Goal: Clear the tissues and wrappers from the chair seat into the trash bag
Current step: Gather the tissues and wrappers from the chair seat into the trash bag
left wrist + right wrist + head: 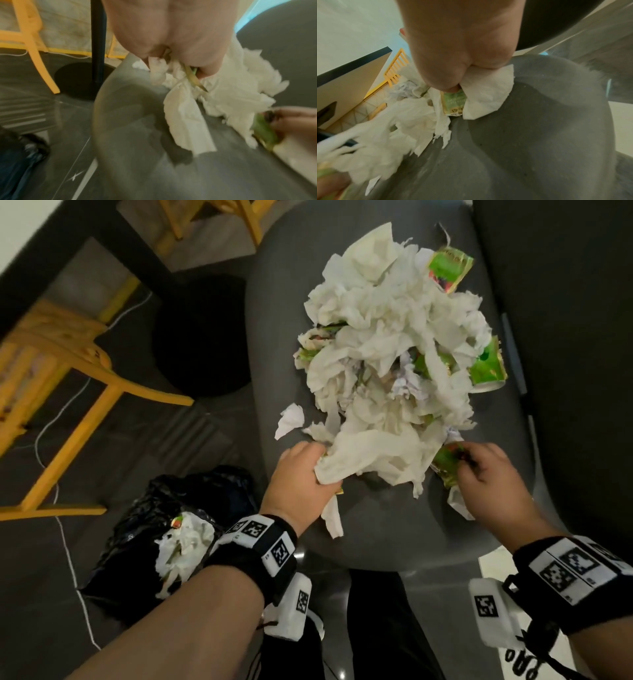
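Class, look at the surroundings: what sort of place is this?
Probably an indoor cafe or lounge: yellow wooden chairs, a round black table base on grey floor tiles, and a grey moulded chair seat.

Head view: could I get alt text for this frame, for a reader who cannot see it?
Two hands reach into a heap of crumpled white tissues and green wrappers on a dark grey chair seat: the left hand grips tissue, the right hand pinches a green wrapper. A black plastic trash bag, already holding tissues, sits on the floor to the left.
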Demonstrator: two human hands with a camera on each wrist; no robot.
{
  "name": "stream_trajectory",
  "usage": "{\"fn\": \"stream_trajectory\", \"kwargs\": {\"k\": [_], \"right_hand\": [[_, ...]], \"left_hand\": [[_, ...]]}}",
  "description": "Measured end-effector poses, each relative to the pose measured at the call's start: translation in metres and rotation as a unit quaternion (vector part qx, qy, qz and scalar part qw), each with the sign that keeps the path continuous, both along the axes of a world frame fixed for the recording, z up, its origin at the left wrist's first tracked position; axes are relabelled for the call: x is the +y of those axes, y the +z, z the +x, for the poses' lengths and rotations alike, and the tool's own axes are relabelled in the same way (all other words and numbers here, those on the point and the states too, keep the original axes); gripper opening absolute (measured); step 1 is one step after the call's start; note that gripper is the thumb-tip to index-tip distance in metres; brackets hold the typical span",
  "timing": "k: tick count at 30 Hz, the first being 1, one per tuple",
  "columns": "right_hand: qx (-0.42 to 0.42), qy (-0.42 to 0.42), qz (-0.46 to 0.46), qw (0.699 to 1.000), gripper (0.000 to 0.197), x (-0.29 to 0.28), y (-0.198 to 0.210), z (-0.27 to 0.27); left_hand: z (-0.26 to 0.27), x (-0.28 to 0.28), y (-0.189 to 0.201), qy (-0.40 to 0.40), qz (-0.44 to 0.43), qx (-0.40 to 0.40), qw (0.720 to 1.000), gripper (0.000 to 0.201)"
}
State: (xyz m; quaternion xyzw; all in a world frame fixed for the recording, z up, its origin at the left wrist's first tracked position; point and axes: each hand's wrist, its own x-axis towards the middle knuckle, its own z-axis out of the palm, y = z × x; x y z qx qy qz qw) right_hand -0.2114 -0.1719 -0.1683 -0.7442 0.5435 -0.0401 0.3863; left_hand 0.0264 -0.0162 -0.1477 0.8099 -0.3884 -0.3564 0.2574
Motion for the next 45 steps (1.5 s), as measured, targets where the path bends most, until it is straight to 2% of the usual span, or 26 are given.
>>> {"fn": "stream_trajectory", "kwargs": {"k": [2, 5, 8, 11, 15, 17, 19, 21, 24, 27, 32, 36, 41, 45], "right_hand": [[0.011, 0.000, -0.002, 1.000, 0.030, -0.001, 0.001, -0.001], [0.009, -0.003, -0.016, 1.000, 0.028, -0.001, 0.000, -0.003], [0.007, -0.005, -0.026, 1.000, 0.027, 0.000, -0.002, -0.003], [0.008, -0.017, -0.021, 1.000, 0.026, 0.000, -0.003, -0.006], [-0.012, -0.056, -0.042, 0.998, 0.017, -0.003, 0.013, -0.012], [-0.028, -0.079, -0.060, 0.995, 0.014, -0.008, 0.029, -0.018], [-0.040, -0.101, -0.063, 0.992, 0.013, -0.015, 0.048, -0.023], [-0.058, -0.114, -0.071, 0.989, 0.014, -0.020, 0.069, -0.025], [-0.092, -0.124, -0.083, 0.985, 0.015, -0.024, 0.101, -0.016], [-0.135, -0.113, -0.096, 0.980, 0.015, -0.023, 0.126, 0.003], [-0.176, -0.076, -0.062, 0.980, 0.014, -0.011, 0.130, 0.049], [-0.181, -0.023, -0.049, 0.982, 0.014, 0.013, 0.129, 0.101], [-0.197, 0.049, -0.003, 0.979, 0.012, 0.053, 0.130, 0.169], [-0.168, 0.135, 0.026, 0.976, 0.014, 0.097, 0.121, 0.221]], "left_hand": [[0.012, -0.010, 0.008, 0.027, -0.015, -0.018, 0.999, 0.018], [0.035, -0.028, 0.002, 0.039, 0.050, -0.069, 0.996, 0.016], [0.046, -0.040, -0.016, 0.007, 0.111, -0.072, 0.991, 0.023], [0.040, -0.046, -0.023, -0.024, 0.157, -0.121, 0.980, 0.019], [0.024, -0.036, -0.006, -0.018, 0.095, -0.062, 0.993, 0.010], [0.015, -0.030, 0.014, 0.003, 0.041, -0.019, 0.999, 0.014], [0.007, -0.026, 0.044, 0.027, -0.016, 0.016, 0.999, 0.018], [0.001, -0.022, 0.079, 0.054, -0.073, 0.066, 0.994, 0.008], [-0.001, -0.020, 0.131, 0.075, -0.155, 0.106, 0.979, 0.014], [0.005, -0.019, 0.152, 0.080, -0.188, 0.109, 0.973, 0.016], [0.011, -0.011, 0.134, 0.092, -0.126, 0.116, 0.981, 0.020], [0.026, 0.006, 0.129, 0.108, -0.129, 0.104, 0.980, 0.014], [0.064, 0.059, 0.131, 0.171, -0.124, 0.102, 0.972, 0.013], [0.096, 0.118, 0.123, 0.249, -0.112, 0.093, 0.958, 0.012]]}}
